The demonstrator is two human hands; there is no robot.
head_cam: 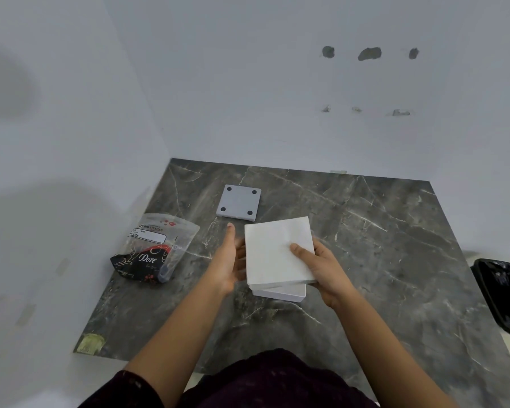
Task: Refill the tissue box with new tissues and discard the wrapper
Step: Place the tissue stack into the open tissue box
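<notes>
Tissues (277,250), a white stack, sit above the open tissue box (278,293) mid-table; my right hand (324,266) clamps them, my left hand (228,257) steadies, fingers spread. Misaligned, I judge corners could snag the rim. Empty wrapper (153,248) lies near the table's left edge.

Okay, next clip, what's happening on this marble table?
A person holds a square stack of white tissues over a white box body on the dark marble tabletop. The right hand has a grip on the stack's right edge; the left hand is open along its left side. The grey square base panel with four black feet lies behind. The opened plastic tissue wrapper lies to the left, and a black-lined bin stands off the table's right edge.
</notes>
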